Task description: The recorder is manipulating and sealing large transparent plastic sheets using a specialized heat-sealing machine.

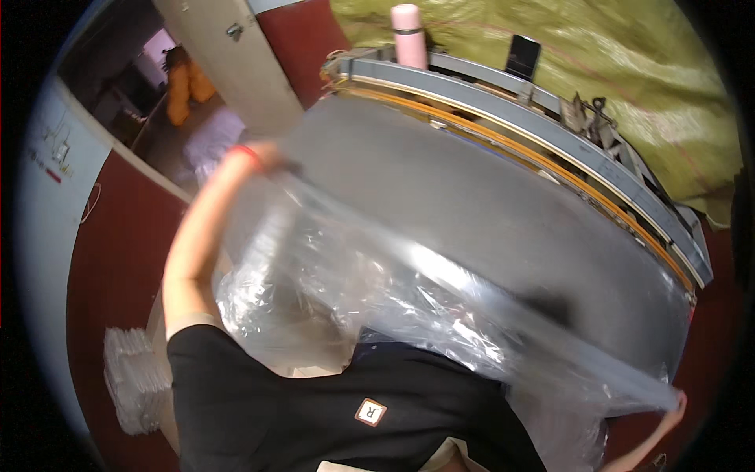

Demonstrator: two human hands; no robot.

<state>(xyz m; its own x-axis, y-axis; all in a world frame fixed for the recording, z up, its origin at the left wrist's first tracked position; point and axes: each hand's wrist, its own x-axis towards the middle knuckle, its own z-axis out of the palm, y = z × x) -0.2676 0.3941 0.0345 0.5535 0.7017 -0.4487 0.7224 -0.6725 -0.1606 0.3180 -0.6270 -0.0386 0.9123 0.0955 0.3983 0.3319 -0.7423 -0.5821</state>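
A wide sheet of clear plastic film (440, 271) stretches across in front of me, its upper edge pulled into a fairly straight line between my hands. My left hand (271, 157), below a red wristband, is closed on the film's far-left end, though motion blurs the fingers. At the lower right, my right hand (678, 405) pinches the other end. Beneath and beyond the raised edge lies a dark grey flat work surface (393, 169). The rest of the film hangs in shiny creases toward my body.
Grey metal rails (503, 98) and an orange strip (503, 141) run along the surface's far edge. A pink bottle (409, 39) and a dark phone (523, 57) stand there, before a yellow-green tarp (653, 71). Stacked clear plastic packs (134, 381) sit lower left. Someone in orange (189, 82) is beyond the doorway.
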